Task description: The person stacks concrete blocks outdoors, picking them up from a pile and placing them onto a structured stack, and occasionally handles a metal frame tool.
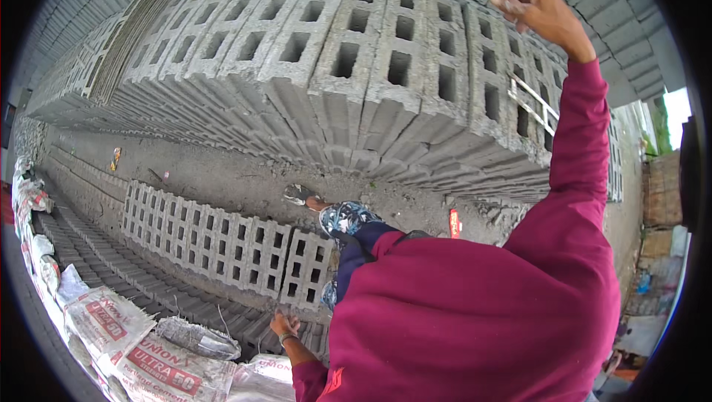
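Right hand [540, 15]: empty, half-curled, over hollow-block stack [341, 120]
Left hand [285, 325]: empty, loosely curled, apart from stack
Block webs [401, 47]: likely best grip

Inventory by kind: two hands, left hand [284, 325] and right hand [544, 16]; one visible shoe [298, 193]; one white frame [534, 94]; one bright red wrapper [454, 224]; at least three white sacks [107, 322]; hollow blocks [363, 116], too numerous to count exactly.

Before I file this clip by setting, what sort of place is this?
Probably a yard where concrete blocks are made or stored: the tall block stack, the low block row on bare ground, and white sacks nearby suggest it.
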